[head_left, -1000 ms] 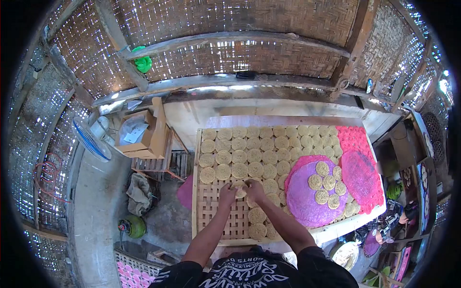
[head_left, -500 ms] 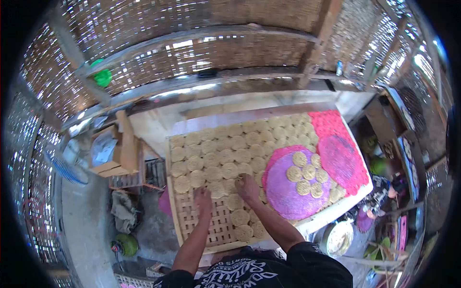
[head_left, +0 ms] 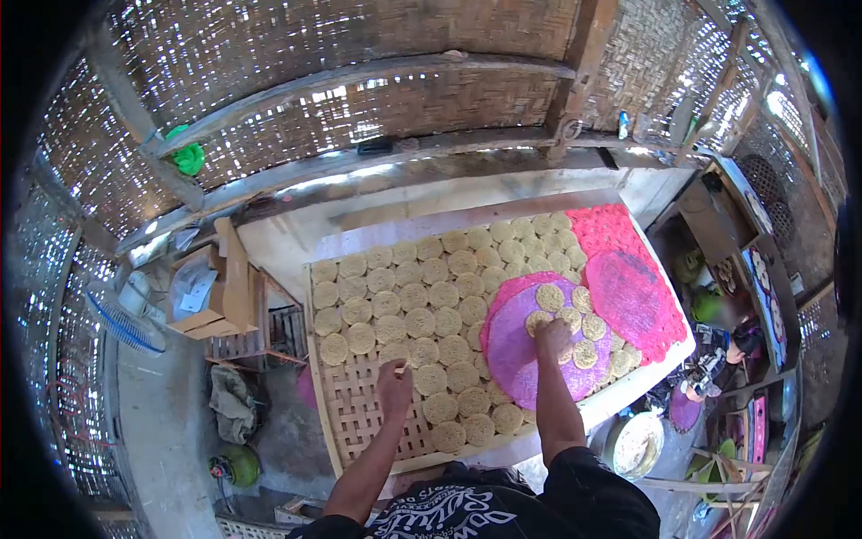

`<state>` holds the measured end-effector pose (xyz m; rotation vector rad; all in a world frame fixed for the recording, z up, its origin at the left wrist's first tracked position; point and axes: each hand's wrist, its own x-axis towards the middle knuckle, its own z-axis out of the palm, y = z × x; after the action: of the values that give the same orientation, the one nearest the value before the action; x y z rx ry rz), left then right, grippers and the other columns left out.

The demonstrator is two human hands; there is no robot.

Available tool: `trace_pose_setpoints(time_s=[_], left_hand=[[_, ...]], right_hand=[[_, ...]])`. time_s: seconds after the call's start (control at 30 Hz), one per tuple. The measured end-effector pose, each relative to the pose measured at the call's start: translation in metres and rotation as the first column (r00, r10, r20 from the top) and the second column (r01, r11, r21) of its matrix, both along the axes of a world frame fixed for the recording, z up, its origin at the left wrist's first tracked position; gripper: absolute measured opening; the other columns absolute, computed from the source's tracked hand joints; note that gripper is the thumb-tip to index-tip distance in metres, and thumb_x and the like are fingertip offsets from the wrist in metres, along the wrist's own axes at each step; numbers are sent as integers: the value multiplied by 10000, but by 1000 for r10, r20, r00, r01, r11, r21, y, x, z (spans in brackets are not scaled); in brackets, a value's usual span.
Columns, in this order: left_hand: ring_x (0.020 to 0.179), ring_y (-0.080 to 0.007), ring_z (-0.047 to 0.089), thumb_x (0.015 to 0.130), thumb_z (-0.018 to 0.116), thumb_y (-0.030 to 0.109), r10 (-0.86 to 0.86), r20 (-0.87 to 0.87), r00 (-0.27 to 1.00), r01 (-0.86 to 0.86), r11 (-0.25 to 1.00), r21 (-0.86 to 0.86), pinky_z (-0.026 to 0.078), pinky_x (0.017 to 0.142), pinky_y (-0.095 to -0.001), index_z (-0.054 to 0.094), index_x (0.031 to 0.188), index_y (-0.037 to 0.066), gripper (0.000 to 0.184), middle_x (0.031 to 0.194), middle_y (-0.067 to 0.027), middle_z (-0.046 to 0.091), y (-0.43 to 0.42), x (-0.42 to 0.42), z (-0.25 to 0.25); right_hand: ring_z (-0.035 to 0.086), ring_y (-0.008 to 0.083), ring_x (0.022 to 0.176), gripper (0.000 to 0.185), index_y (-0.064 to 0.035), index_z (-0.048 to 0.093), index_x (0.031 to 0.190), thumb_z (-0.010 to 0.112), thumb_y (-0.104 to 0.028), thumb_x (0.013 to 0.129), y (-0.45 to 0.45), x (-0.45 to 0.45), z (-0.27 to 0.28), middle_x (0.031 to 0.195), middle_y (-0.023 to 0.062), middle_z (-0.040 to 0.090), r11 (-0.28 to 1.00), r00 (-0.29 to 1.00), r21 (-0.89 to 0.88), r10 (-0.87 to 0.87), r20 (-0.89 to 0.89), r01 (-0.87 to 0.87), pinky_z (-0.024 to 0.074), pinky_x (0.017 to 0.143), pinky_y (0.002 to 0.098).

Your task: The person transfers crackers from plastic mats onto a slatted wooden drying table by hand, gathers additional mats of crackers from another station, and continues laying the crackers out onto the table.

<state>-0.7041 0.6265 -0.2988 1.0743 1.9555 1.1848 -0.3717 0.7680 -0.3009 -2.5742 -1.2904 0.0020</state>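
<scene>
Rows of round tan discs cover much of a woven lattice rack; bare lattice shows at its near left. My left hand is over the edge of the bare part, fingers curled by a disc, with something small and pale at the fingertips. On the rack's right half lies a round purple sheet with several loose discs on it. My right hand reaches onto those discs, its fingers bent down at one of them; the fingertips are partly hidden.
Pink discs and a pink sheet lie at the rack's right end. A cardboard box and a fan stand at the left, a green gas cylinder below them. A large basin sits at the lower right.
The view has shifted. My right hand has moved from the rack's discs to those on the purple sheet. A disc now lies where both hands were, and my left hand is beside it.
</scene>
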Motion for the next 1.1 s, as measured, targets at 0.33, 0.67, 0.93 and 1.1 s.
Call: trace_pose_setpoints(time_s=[0.33,0.67,0.93,1.1], left_hand=[[849,-250,684,869,671,232,-112,145,983,129,985,-116,535,761,-329,634,1106,0,333,966,-133,695,14,2,-11],[788,-135,646,849,702,133,24,561,827,56,991,-124,512,733,-260,645,1074,-46,293,935,-105,702,-5,-45,-23],[738,-125,619,808,732,104,30,411,911,4,997,-81,504,688,-286,683,984,-13,217,834,-73,688,-24,-52,-66],[699,-216,630,748,762,138,70,32,997,-66,991,-114,513,678,-348,688,904,4,218,768,-118,672,-24,-44,-60]], right_hand=[[682,328,863,422,-45,663,1042,653,-408,829,-9,-27,10,917,169,704,954,880,283,214,-425,-95,526,768,434],[633,200,784,242,-29,670,1007,704,-119,785,-125,-201,8,819,128,649,493,87,594,810,-579,-636,507,723,302],[658,286,877,353,7,644,1026,717,-252,797,-115,-227,-9,950,176,684,670,299,135,491,-819,-730,507,782,386],[651,366,914,355,1,619,1034,689,-274,822,-110,-233,-21,961,202,667,534,386,109,723,-574,-838,514,780,455]])
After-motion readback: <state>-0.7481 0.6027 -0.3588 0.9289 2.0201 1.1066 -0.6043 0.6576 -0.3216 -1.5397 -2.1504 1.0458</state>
